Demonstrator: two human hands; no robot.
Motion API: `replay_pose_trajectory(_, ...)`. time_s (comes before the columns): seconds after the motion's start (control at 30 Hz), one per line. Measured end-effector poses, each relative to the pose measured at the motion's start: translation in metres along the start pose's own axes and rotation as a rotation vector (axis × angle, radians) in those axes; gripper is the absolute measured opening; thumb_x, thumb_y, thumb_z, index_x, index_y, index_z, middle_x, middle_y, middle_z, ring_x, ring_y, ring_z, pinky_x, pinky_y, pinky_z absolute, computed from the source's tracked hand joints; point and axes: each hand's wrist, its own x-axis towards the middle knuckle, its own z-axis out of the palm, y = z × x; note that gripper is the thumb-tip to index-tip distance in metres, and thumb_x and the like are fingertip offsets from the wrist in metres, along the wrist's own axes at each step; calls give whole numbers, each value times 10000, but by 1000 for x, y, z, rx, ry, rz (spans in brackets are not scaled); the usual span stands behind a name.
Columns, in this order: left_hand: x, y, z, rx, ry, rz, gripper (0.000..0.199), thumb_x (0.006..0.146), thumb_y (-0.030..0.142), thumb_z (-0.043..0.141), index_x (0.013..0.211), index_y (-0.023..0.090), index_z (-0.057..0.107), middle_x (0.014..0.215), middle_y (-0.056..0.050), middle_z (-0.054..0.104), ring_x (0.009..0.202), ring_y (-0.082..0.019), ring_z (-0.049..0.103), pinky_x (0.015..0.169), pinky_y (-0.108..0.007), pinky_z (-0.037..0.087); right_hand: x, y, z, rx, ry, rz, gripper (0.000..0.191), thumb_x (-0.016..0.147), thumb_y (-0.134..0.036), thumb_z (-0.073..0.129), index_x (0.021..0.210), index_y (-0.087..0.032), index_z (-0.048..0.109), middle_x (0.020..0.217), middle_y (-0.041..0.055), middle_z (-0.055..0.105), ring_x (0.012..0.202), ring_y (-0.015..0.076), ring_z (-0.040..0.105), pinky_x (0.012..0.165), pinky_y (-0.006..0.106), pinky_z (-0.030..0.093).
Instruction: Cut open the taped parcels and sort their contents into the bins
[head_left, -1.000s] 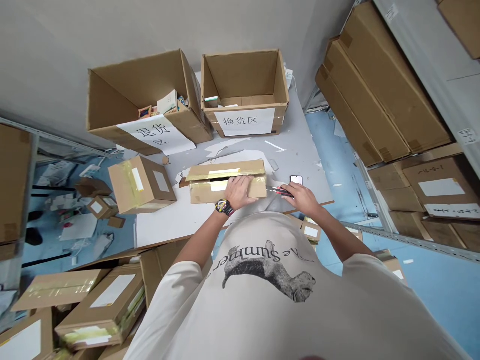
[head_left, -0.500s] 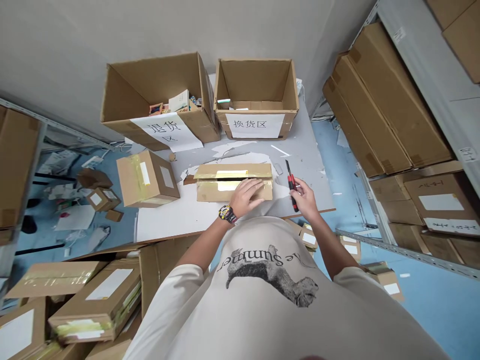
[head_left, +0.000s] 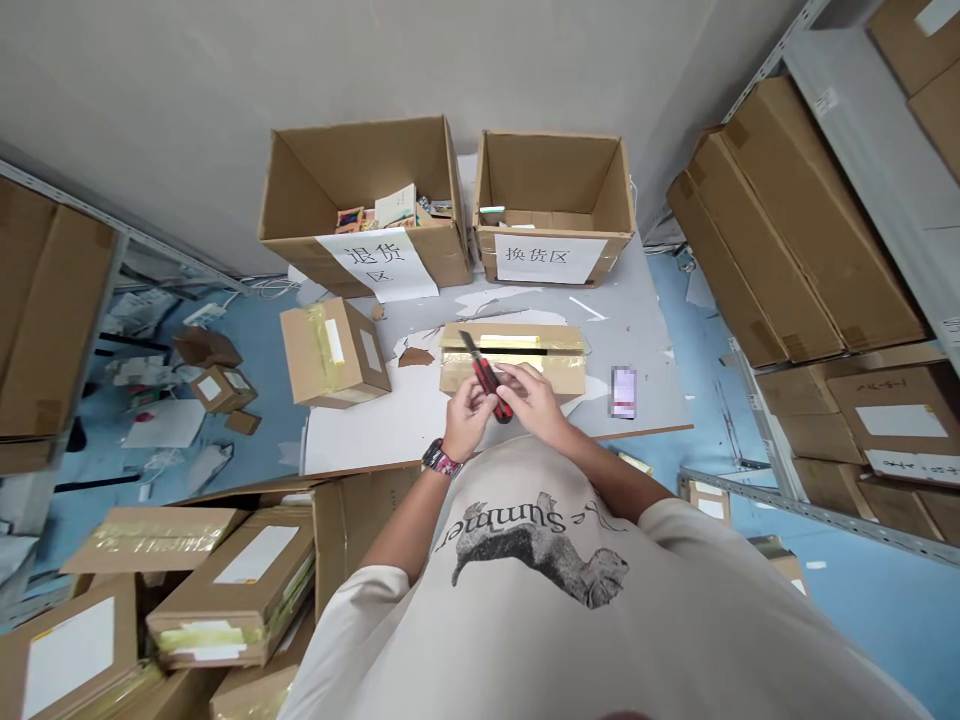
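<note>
My left hand (head_left: 466, 420) and my right hand (head_left: 531, 392) meet in front of my chest, both with fingers on a red and black utility knife (head_left: 487, 380). Its blade end (head_left: 466, 342) points away from me, over a taped cardboard box (head_left: 514, 372). The knife lies just above the box, and my hands hide its lower near side. A dark slit runs across the box's top amid yellowish tape. A blurred phone (head_left: 623, 392) lies on the table to my right.
Two open cartons with Chinese signs stand at the table's far edge; the left carton (head_left: 360, 170) holds books and small items, the right one (head_left: 551, 170) little. Another taped box (head_left: 334, 352) sits left. Stacked cartons fill the shelves (head_left: 795, 230) and lower left.
My left hand has come off the box and joined my right hand on the knife. The knife has turned, its blade now pointing up and left over the box.
</note>
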Motion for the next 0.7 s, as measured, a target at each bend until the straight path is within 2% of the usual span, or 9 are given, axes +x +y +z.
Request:
replay_pose_trajectory(0.1,-15,-18,-59,96,238,-83,511,1037,578,735,1415,236,715,1181,-101,849,1037,-252,824,972,-407,696,-1,-3,-10,-374,-73,-15,429,1191,-387,574,1566,-286,757,1385,158,781,1352,368,713,1230,592,602)
replay_pose_trajectory(0.17,-22,-36,-100,220,354,-191,572,1029,553,695,1498,225,711,1199,-95,843,971,-244,805,946,-406,684,-2,4,-20,-587,-100,31,477,1186,-358,564,1624,-247,715,1456,195,765,1425,402,671,1269,629,555)
replay_pose_trajectory(0.23,-28,-59,-134,367,368,-354,580,1009,500,666,1518,230,733,1223,-93,846,968,-255,800,949,-412,673,-4,14,-28,-740,-117,77,586,1155,-387,634,1722,-240,623,1629,214,686,1566,444,578,1340,694,467)
replay_pose_trajectory(0.3,-31,-84,-156,501,302,-542,571,962,441,686,1492,246,772,1189,-86,859,936,-269,797,973,-433,659,-4,23,-32,-830,-125,113,725,1117,-441,707,1794,-251,530,1731,216,608,1657,484,486,1385,781,359)
replay_pose_trajectory(0.37,-32,-109,-168,572,198,-645,547,901,402,736,1426,268,812,1130,-80,869,965,-304,809,997,-462,646,-3,29,-33,-864,-125,125,794,1096,-474,736,1819,-267,484,1694,215,623,1644,485,499,1397,832,289)
replay_pose_trajectory(0.47,-32,-137,-172,635,91,-698,483,829,383,802,1304,305,848,1056,-79,865,1066,-365,818,1019,-506,629,-1,26,-31,-869,-105,85,755,1091,-436,735,1793,-267,514,1553,198,682,1534,436,600,1418,796,292)
replay_pose_trajectory(0.6,-29,-158,-171,681,38,-739,449,808,359,822,1254,308,843,1049,-84,850,1135,-376,807,1050,-519,615,-13,15,-28,-893,-36,18,515,1133,-302,601,1644,-259,651,1448,185,721,1426,397,641,1383,691,397)
replay_pose_trajectory(0.7,-24,-162,-170,692,47,-720,476,833,301,792,1307,277,828,1136,-106,853,1175,-372,802,1098,-532,616,-33,11,-20,-898,22,13,434,1176,-295,472,1531,-299,721,1309,172,763,1308,392,665,1254,644,499)
